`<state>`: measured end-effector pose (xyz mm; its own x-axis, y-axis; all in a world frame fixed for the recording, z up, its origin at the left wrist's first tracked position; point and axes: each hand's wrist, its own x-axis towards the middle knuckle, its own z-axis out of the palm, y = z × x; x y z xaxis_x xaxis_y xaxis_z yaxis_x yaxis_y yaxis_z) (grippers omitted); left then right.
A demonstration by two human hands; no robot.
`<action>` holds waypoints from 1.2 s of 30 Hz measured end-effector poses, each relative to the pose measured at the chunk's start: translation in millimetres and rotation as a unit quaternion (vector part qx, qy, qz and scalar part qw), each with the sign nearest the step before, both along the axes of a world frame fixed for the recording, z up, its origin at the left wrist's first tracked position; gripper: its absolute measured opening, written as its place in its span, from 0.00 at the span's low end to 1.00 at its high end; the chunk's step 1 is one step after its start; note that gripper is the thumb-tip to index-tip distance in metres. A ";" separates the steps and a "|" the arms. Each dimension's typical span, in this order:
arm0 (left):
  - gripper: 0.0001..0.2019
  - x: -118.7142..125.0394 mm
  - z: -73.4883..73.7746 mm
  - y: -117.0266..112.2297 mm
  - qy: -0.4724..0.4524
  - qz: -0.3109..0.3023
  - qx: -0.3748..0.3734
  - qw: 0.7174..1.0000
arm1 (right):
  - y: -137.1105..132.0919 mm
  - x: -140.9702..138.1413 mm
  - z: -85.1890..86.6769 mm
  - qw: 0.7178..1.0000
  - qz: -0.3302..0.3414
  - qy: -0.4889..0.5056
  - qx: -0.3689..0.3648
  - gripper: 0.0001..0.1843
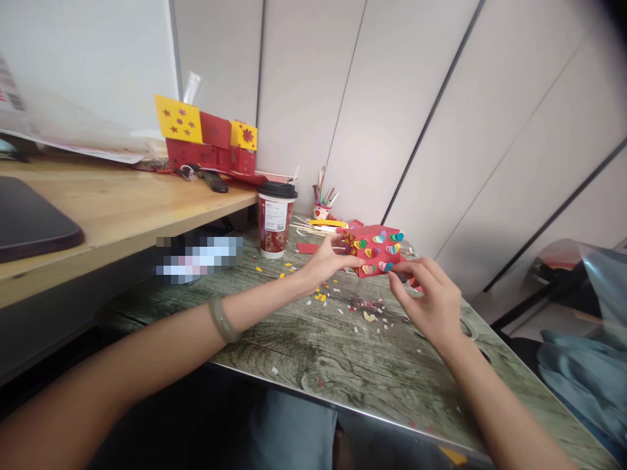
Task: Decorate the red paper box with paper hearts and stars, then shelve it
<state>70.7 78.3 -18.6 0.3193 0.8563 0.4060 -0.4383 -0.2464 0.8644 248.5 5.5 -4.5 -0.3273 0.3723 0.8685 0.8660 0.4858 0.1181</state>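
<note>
Your left hand (326, 264) pinches the left end of the red, box-like paper piece studded with multicoloured hearts (377, 243), its long axis running crosswise. Your right hand (431, 300) has fingertips at its lower-right corner; whether they grip, I can't tell.

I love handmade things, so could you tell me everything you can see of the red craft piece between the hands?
The red craft piece looks like folded paper or card, somewhat box-like. Its decorated face, turned toward the viewer, carries small layered pieces in green, blue, yellow and other colours; its left end has a yellow-and-dark pattern. The left hand grips that end, while the right hand's fingertips are at the lower right corner. It is over the table; its underside is hidden.
</note>
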 end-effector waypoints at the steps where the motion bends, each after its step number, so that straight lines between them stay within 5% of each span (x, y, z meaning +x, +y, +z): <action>1: 0.31 0.3 -0.1 -0.9 0.000 0.001 0.003 1.000 | 0.0 0.1 -0.4 1.000 -0.005 -0.001 0.005 0.02; 17: 0.32 0.9 1.9 -9.2 0.028 0.032 0.008 0.999 | -3.9 -4.7 2.5 0.998 0.016 0.042 -0.038 0.04; 26: 0.33 3.5 5.3 -23.2 0.067 0.065 0.001 0.996 | 1.0 -4.4 -3.9 0.998 -0.051 0.023 0.032 0.01; 36: 0.37 9.7 -3.4 -29.2 0.109 0.165 0.094 0.976 | 1.9 -4.7 -9.8 0.992 -0.109 -0.023 0.059 0.04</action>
<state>80.4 49.1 -21.9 0.1355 0.8444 0.5183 -0.1199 -0.5053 0.8546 243.9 7.5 -14.3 -0.2914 0.3358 0.8957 0.9412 0.2683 0.2055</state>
